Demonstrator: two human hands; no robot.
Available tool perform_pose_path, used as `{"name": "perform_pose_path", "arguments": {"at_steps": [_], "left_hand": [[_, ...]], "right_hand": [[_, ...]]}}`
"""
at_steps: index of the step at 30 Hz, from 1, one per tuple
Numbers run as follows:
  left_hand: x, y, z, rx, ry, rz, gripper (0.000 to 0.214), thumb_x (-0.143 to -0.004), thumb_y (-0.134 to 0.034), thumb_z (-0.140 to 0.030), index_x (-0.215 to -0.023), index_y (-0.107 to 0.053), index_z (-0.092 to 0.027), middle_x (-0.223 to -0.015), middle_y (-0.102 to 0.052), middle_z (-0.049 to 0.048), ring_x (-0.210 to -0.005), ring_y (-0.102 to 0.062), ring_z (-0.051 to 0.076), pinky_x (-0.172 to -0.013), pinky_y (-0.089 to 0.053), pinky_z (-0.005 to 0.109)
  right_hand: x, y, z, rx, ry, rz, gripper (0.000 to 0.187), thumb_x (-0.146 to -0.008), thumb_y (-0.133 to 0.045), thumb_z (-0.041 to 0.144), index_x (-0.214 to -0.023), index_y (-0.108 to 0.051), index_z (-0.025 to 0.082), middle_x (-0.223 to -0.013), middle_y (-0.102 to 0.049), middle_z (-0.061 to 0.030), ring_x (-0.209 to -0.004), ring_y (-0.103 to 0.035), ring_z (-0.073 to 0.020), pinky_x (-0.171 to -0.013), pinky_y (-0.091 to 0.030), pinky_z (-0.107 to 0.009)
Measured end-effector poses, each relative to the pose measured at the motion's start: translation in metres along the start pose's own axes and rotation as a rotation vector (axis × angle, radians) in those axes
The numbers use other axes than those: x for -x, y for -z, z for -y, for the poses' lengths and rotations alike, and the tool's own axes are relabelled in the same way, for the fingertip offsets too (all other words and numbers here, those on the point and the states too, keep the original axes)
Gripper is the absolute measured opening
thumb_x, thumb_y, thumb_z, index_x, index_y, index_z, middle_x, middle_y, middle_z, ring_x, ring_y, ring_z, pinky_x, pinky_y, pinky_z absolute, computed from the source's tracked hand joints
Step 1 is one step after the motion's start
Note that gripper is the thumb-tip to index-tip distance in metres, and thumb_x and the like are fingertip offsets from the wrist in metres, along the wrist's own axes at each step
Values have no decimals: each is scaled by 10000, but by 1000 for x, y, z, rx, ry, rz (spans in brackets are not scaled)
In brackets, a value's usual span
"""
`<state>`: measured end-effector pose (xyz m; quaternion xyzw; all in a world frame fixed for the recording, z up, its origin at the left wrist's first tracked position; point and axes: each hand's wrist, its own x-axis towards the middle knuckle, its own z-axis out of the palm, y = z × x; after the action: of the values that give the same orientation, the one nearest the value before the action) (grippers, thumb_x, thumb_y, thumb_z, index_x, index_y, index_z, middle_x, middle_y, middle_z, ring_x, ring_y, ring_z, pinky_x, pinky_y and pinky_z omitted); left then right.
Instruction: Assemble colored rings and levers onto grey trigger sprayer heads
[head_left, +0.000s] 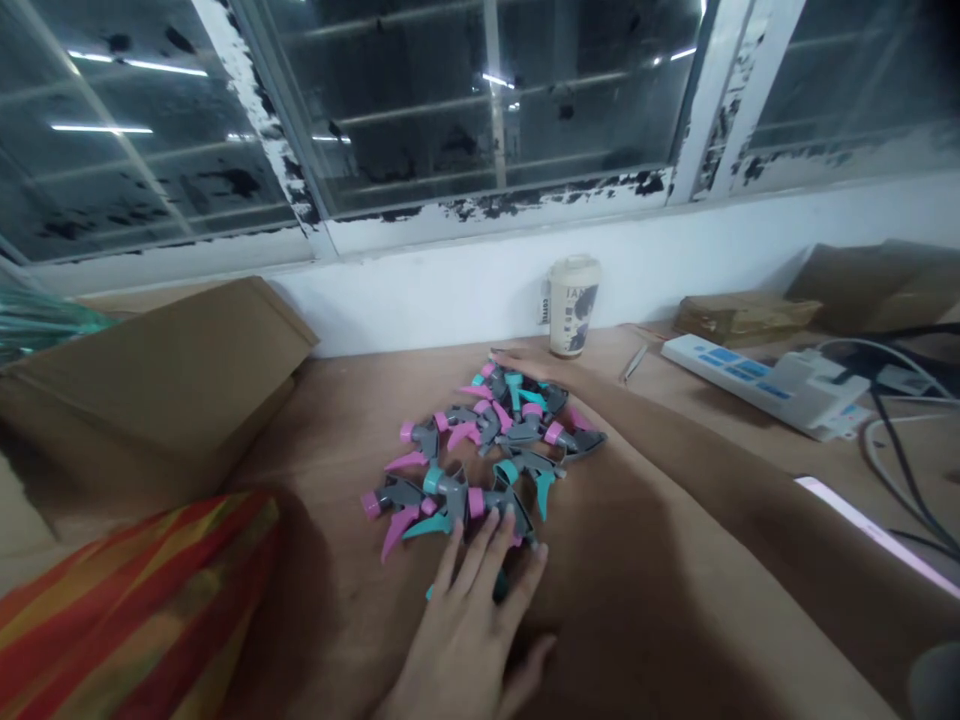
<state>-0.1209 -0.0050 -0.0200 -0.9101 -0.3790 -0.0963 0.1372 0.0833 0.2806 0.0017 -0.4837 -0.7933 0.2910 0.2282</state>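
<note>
A loose pile of spray-bottle trigger heads (491, 430), grey with pink or teal levers and collars, lies on the wooden table (337, 420). At the pile's near edge is my left hand (469, 610), palm down with fingers spread, its fingertips touching the closest trigger heads. My right arm reaches in from the right, and my right hand (529, 364) lies along the far side of the pile. Its fingers look stretched out, though trigger heads partly cover them. Neither hand grips anything that I can see.
An opened cardboard box (172, 370) and a red-and-yellow striped cloth or bag (150, 600) occupy the left. A paper cup (574, 310) stands by the wall. To the right are a power strip (735, 375) with cables, a phone-like slab (874, 530) and a small carton (742, 315).
</note>
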Motion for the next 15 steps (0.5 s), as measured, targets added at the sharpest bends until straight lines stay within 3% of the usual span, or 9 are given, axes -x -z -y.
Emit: {"name": "perform_pose_path", "arguments": {"at_steps": [3, 8, 12, 15], "left_hand": [[-1, 0, 10, -6, 96, -6, 503, -877, -474, -361, -1362, -393, -252, -1434, -379, 103, -1305, -360, 303, -1033, -346, 511], [-7, -2, 23, -68, 142, -44, 470, -882, -460, -313, -1341, -427, -216, -1420, -394, 127, -1300, -372, 296, -1042, -329, 523], [-10, -6, 28, -146, 173, -42, 445, -880, -451, -244, -1324, -451, -207, -1404, -411, 146, -1298, -380, 298, -1028, -341, 545], [-9, -8, 29, -194, 185, -47, 457, -863, -443, -162, -1317, -458, -206, -1385, -432, 158, -1296, -385, 294, -1032, -325, 563]], "right_hand": [[10, -5, 2, 40, 32, -13, 739, -762, -284, 777, -1256, -548, 295, -1386, -456, 10, -1283, -400, -298, -1075, -242, -410], [39, -9, 10, 84, 78, -21, 710, -822, -217, 726, -1296, -510, 286, -1382, -464, -19, -1278, -412, -286, -1068, -271, -416], [66, -2, 17, 165, 103, -67, 648, -836, -280, 690, -1280, -530, 289, -1405, -438, -26, -1329, -320, -315, -1101, -202, -458], [92, 5, 25, 227, 138, -103, 601, -853, -283, 665, -1262, -537, 306, -1371, -479, -35, -1299, -373, -290, -1079, -257, -447]]}}
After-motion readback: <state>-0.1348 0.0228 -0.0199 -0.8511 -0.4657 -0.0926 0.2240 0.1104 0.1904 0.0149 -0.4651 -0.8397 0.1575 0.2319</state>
